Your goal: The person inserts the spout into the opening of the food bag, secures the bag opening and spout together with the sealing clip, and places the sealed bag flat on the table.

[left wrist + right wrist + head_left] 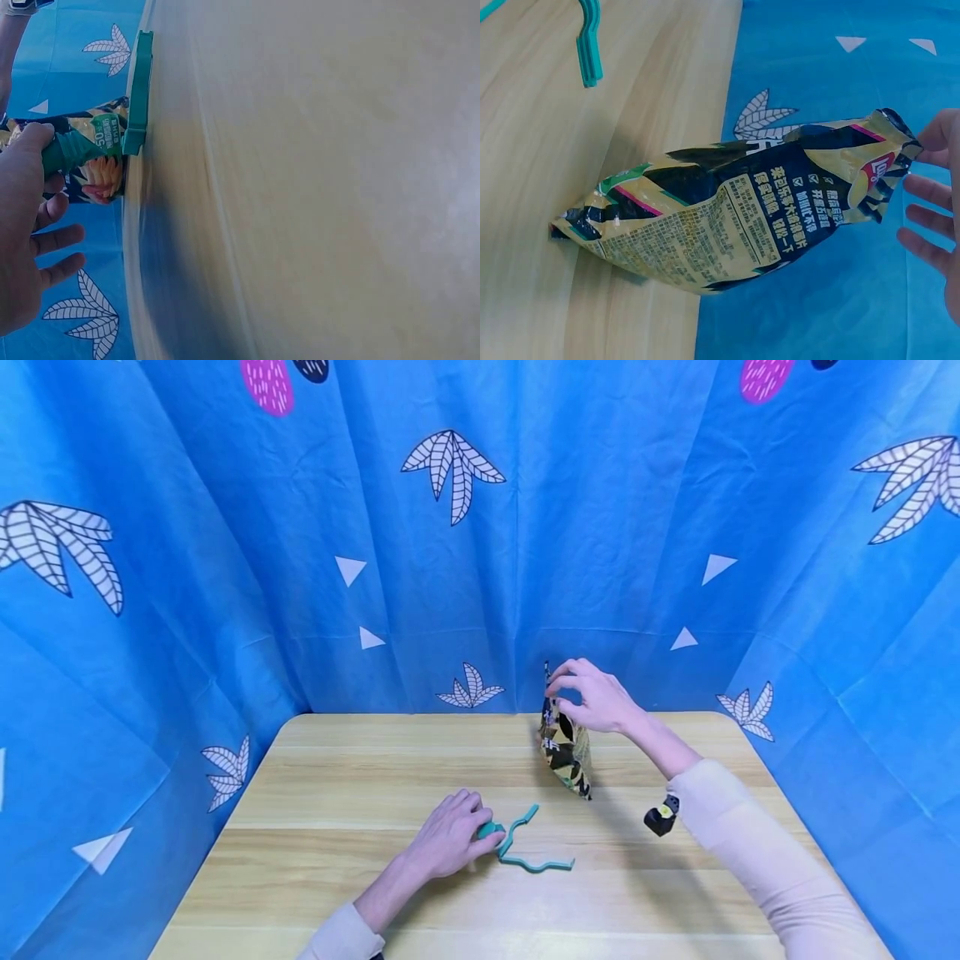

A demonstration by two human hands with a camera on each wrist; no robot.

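Note:
My left hand (450, 837) is low over the front middle of the table, pinching one end of a green plastic bag clip (536, 865). Two wavy arms of the clip spread apart in a V, pointing right. In the left wrist view, the thumb lies on the clip's thick end (67, 152), while the other fingers extend loosely. Farther back, my right hand (596, 697) pinches the top edge of a black-and-gold bag of chips (564, 747). Printed text covers the bag's side (727, 217) in the right wrist view. The bag stands tilted, its lower end at the table.
The light wooden table (337, 777) has rounded back corners. Blue patterned curtain (600, 527) encloses its back and both sides, close behind the bag. A small black wrist device (662, 816) hangs at the right sleeve.

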